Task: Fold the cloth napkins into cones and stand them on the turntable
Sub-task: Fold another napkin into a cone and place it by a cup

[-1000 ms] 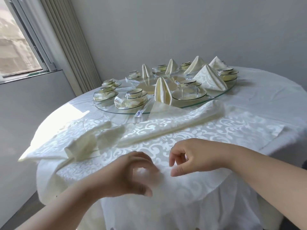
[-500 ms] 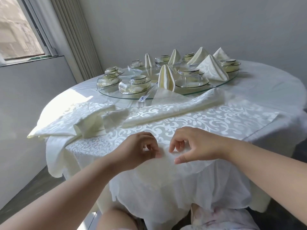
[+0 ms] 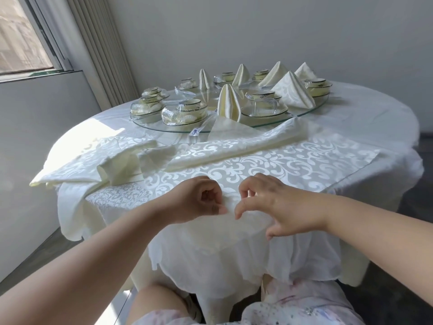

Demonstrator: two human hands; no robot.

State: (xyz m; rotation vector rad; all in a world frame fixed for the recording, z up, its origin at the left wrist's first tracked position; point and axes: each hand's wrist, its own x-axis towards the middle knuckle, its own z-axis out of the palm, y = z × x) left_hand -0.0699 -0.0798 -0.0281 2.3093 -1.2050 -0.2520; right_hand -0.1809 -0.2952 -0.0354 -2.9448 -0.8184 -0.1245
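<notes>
Table (image 3: 365, 127) first: your napkin (image 3: 269, 165) lies spread flat on it, just in front of the turntable (image 3: 311, 111). It is light, limp cloth that will slump unless creased firmly, so take it by the near edge or a corner. Left hand (image 3: 199, 200) has curled fingers pinching that edge; right hand (image 3: 276, 202) is also curled, but you cannot tell whether its grip has cloth. On the turntable stand finished cones (image 3: 229, 103) among stacked bowls (image 3: 150, 104) on plates, contents unclear.
</notes>
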